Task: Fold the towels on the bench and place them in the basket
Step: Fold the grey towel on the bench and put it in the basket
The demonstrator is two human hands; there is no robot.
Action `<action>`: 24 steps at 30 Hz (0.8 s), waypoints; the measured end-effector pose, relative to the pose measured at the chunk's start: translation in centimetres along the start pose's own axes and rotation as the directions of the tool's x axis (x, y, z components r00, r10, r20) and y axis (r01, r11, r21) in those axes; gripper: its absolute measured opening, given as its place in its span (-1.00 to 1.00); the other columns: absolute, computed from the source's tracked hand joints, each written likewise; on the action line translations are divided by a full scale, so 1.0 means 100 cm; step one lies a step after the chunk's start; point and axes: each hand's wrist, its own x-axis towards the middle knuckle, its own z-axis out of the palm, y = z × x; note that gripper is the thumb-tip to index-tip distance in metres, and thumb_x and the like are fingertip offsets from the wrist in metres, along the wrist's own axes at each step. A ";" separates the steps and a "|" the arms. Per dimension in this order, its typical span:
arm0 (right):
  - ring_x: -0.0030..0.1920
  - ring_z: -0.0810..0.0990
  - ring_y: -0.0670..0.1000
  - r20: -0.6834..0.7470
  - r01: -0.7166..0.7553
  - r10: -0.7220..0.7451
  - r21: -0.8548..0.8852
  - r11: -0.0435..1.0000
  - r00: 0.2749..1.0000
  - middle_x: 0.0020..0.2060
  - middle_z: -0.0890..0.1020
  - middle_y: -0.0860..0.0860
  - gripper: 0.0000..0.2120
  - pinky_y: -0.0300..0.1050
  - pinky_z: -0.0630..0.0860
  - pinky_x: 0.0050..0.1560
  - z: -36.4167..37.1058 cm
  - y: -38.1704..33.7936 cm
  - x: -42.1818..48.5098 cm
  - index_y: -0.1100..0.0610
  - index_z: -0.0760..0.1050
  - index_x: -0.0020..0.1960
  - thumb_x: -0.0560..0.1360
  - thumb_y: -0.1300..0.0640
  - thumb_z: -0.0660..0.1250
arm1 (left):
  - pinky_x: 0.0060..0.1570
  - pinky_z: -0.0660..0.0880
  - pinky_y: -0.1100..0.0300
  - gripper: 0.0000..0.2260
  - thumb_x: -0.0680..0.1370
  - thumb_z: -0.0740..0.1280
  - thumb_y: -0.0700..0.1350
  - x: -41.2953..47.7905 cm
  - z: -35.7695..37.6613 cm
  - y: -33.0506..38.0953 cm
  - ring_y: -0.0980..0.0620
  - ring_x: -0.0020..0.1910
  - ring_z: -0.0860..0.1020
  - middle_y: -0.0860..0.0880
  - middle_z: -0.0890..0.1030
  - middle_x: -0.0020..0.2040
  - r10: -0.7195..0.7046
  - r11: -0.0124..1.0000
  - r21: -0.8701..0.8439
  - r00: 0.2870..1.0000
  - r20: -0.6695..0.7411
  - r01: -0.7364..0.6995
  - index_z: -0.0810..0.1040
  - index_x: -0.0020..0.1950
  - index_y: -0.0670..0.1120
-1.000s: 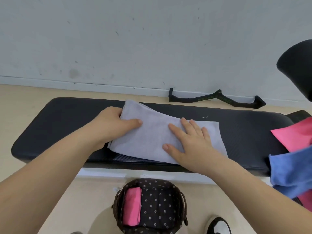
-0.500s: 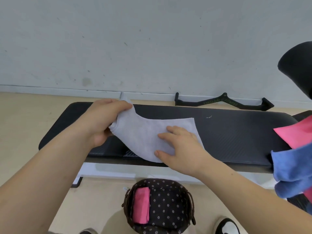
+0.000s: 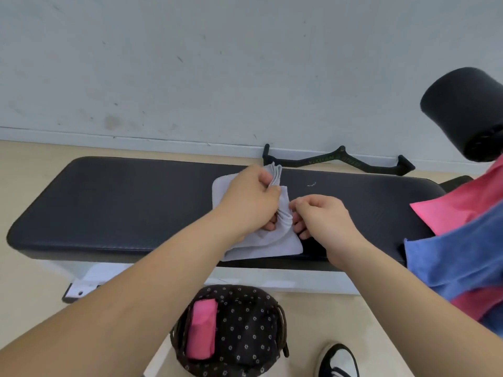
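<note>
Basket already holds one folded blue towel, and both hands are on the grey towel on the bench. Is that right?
Not quite: the folded towel in the basket is pink, not blue, as the head view shows. The left hand and right hand do both grip the grey towel on the bench.

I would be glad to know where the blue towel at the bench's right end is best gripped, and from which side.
Probably pinch the blue towel at its left corner, coming from the left above the bench. That corner juts free at the bench's near edge, while the rest lies bunched over the unfolded pink towel and runs out of view rightward.
</note>
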 end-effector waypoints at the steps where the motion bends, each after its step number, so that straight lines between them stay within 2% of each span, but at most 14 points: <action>1: -0.27 0.61 -0.02 0.003 -0.015 0.015 0.037 0.999 1.000 -0.27 0.69 0.04 -0.75 -0.16 0.59 -0.22 -0.002 0.000 0.001 0.13 0.68 -0.01 0.66 0.13 0.24 | -0.25 0.70 0.02 -0.93 0.69 0.27 -0.12 0.003 0.008 -0.005 -0.02 -0.42 0.61 -0.10 0.62 -0.27 0.007 0.999 0.046 0.999 0.034 -0.009 0.49 0.11 -0.11; 4: -0.28 0.60 -0.02 0.014 -0.031 0.030 0.050 0.998 0.999 -0.30 0.66 0.04 -0.69 -0.15 0.61 -0.21 -0.004 0.001 0.003 0.20 0.68 -0.02 0.68 0.05 0.25 | -0.13 0.70 -0.01 -0.82 0.72 0.19 -0.06 0.009 0.019 -0.014 -0.02 -0.37 0.66 -0.09 0.65 -0.29 -0.007 0.981 0.196 0.993 0.118 -0.017 0.54 0.11 -0.11; 6: -0.29 0.53 -0.01 0.032 -0.005 0.004 0.019 1.000 0.999 -0.30 0.58 0.09 -0.61 -0.16 0.56 -0.25 -0.003 0.001 0.003 0.32 0.63 -0.03 0.65 -0.03 0.30 | -0.06 0.70 -0.01 -0.79 0.73 0.14 -0.10 0.008 0.019 -0.012 -0.05 -0.23 0.71 -0.12 0.69 -0.18 -0.016 0.966 0.256 0.987 0.157 -0.025 0.57 0.11 -0.08; 7: -0.27 0.51 0.00 0.042 0.016 -0.016 0.000 1.000 0.999 -0.29 0.56 0.11 -0.60 -0.14 0.54 -0.24 -0.003 0.002 0.002 0.31 0.63 -0.05 0.63 -0.06 0.33 | -0.03 0.70 0.01 -0.79 0.72 0.13 -0.14 0.005 0.017 -0.012 -0.05 -0.16 0.72 -0.12 0.70 -0.10 -0.012 0.968 0.247 0.984 0.177 -0.033 0.57 0.13 -0.04; 9: -0.22 0.56 -0.02 0.047 0.046 -0.045 -0.030 0.998 0.998 -0.24 0.65 0.09 -0.68 -0.13 0.55 -0.18 -0.001 0.001 0.002 0.18 0.68 -0.08 0.55 -0.10 0.44 | -0.03 0.70 0.08 -0.77 0.71 0.14 -0.18 -0.003 0.007 -0.012 -0.01 -0.12 0.72 -0.09 0.70 -0.02 -0.004 0.982 0.185 0.984 0.175 -0.029 0.57 0.20 0.00; 11: -0.12 0.67 -0.03 0.024 0.044 -0.044 -0.036 0.998 0.999 -0.16 0.73 0.03 -0.77 -0.12 0.60 -0.10 0.001 0.001 0.002 0.11 0.68 -0.06 0.48 -0.06 0.53 | -0.09 0.69 0.11 -0.82 0.69 0.21 -0.15 -0.009 -0.014 -0.014 0.03 -0.19 0.70 -0.01 0.68 -0.05 0.066 0.971 0.224 0.995 0.068 -0.080 0.56 0.21 0.02; 13: -0.05 0.70 0.00 -0.003 0.039 -0.039 -0.051 0.998 0.999 -0.13 0.73 0.01 -0.85 -0.07 0.65 -0.05 0.003 0.000 0.001 0.10 0.67 -0.07 0.48 0.02 0.54 | -0.14 0.62 0.12 -0.90 0.64 0.32 -0.03 -0.010 -0.043 -0.017 0.07 -0.18 0.65 0.07 0.65 -0.13 0.175 0.888 0.443 0.981 -0.085 -0.120 0.55 0.14 0.04; 15: -0.05 0.70 0.02 -0.038 0.047 -0.050 -0.072 0.996 0.998 -0.14 0.72 0.01 -0.89 -0.03 0.67 -0.05 0.004 -0.003 0.000 0.10 0.67 -0.10 0.49 0.07 0.52 | -0.17 0.60 0.09 -0.80 0.59 0.35 0.12 -0.012 -0.068 -0.021 0.05 -0.18 0.64 0.06 0.63 -0.16 0.130 0.840 0.542 0.976 -0.175 -0.015 0.50 0.10 0.04; 17: -0.10 0.69 0.05 -0.047 0.060 -0.064 -0.086 0.994 0.997 -0.14 0.72 0.06 -0.89 -0.04 0.66 -0.12 0.004 -0.009 -0.003 0.16 0.68 -0.11 0.50 0.11 0.49 | -0.23 0.65 0.04 -0.65 0.56 0.34 0.23 -0.015 -0.078 -0.030 0.01 -0.28 0.69 0.00 0.68 -0.20 -0.038 0.849 0.513 0.983 -0.181 0.127 0.44 0.17 0.02; 19: -0.25 0.65 0.06 -0.014 0.016 -0.017 -0.023 1.000 1.000 -0.14 0.72 0.16 -0.88 -0.10 0.61 -0.34 0.004 -0.014 -0.007 0.24 0.67 -0.08 0.52 0.16 0.46 | -0.29 0.67 0.05 -0.52 0.55 0.35 0.27 -0.018 -0.077 -0.040 0.00 -0.33 0.71 -0.04 0.71 -0.23 -0.170 0.874 0.439 0.978 -0.122 0.207 0.41 0.31 -0.01; 21: -0.33 0.61 0.05 0.029 -0.081 0.079 0.041 0.996 0.996 -0.16 0.70 0.22 -0.88 -0.18 0.56 -0.44 0.002 -0.016 -0.010 0.26 0.66 -0.05 0.54 0.18 0.45 | -0.30 0.67 0.07 -0.49 0.56 0.37 0.24 -0.019 -0.073 -0.047 -0.01 -0.30 0.72 -0.05 0.72 -0.17 -0.205 0.924 0.313 0.976 -0.081 0.220 0.40 0.38 -0.02; 24: -0.34 0.61 0.06 0.037 -0.127 0.128 -0.030 0.991 0.991 -0.13 0.70 0.19 -0.84 -0.19 0.56 -0.46 0.001 -0.013 -0.012 0.23 0.64 -0.02 0.54 0.13 0.48 | -0.30 0.66 0.10 -0.55 0.54 0.42 0.22 -0.019 -0.068 -0.047 -0.05 -0.22 0.71 -0.05 0.69 -0.07 -0.208 0.952 0.214 0.976 -0.065 0.218 0.46 0.27 -0.03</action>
